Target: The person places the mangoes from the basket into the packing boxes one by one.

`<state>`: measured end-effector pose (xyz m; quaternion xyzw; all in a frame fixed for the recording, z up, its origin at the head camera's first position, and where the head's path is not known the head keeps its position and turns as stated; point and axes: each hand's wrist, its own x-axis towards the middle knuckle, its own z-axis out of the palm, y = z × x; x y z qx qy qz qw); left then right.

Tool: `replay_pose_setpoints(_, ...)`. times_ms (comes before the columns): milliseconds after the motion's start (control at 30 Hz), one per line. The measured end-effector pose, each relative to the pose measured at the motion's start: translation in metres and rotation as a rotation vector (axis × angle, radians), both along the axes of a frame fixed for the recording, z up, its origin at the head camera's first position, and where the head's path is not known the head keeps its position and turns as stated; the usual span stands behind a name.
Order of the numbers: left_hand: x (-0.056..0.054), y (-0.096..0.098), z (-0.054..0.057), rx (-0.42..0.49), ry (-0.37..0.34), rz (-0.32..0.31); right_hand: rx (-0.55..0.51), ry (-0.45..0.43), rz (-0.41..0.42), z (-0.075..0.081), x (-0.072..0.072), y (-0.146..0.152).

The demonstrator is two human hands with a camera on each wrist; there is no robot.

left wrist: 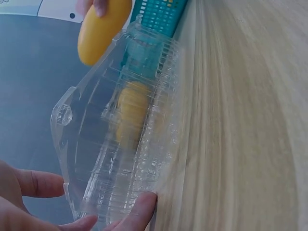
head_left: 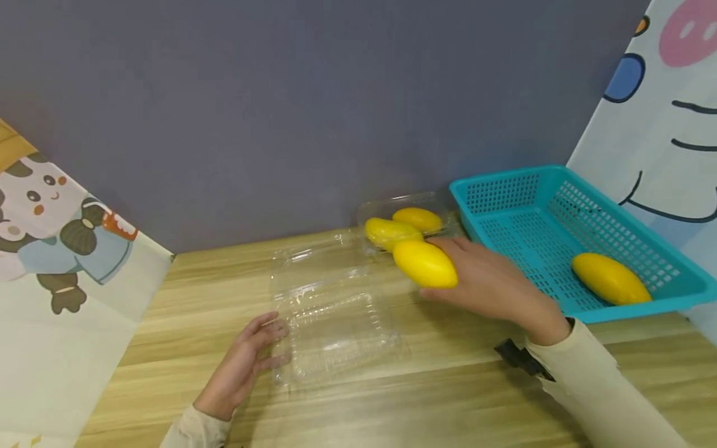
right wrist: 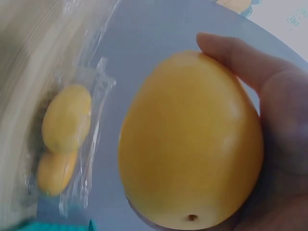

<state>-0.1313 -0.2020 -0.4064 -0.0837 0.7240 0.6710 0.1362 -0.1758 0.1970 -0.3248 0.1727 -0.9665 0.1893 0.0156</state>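
A yellow mango is in my right hand, lifted over the table; the right wrist view has this mango close up, with a small dark stem spot at one end. My left hand touches the left edge of an opened clear plastic clamshell box, fingers loosely extended. In the left wrist view its fingertips lie right at the box's rim. Nothing lies inside this box. Behind it, a second clear box holds two mangoes, one beside the other.
A turquoise mesh basket stands at the right with one mango in it. The wooden table meets a grey back panel, and printed cartoon panels flank both sides.
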Motion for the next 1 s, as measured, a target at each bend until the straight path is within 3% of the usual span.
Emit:
replay_pose_setpoints(233,0.0,-0.001,-0.003,-0.001,0.002,0.006,0.009,0.01,0.025,-0.007,-0.007,-0.022)
replay_pose_setpoints(467,-0.001,-0.002,-0.001,-0.003,0.005,0.005,0.064,0.075,0.121,-0.021,-0.008,-0.04)
replay_pose_setpoints(767,-0.001,-0.002,-0.001,0.013,0.005,-0.018,0.028,-0.013,0.237,-0.028,-0.001,-0.046)
replay_pose_setpoints(1000,-0.002,-0.002,-0.001,0.024,-0.007,0.007,-0.015,-0.063,0.278,-0.026,0.002,-0.043)
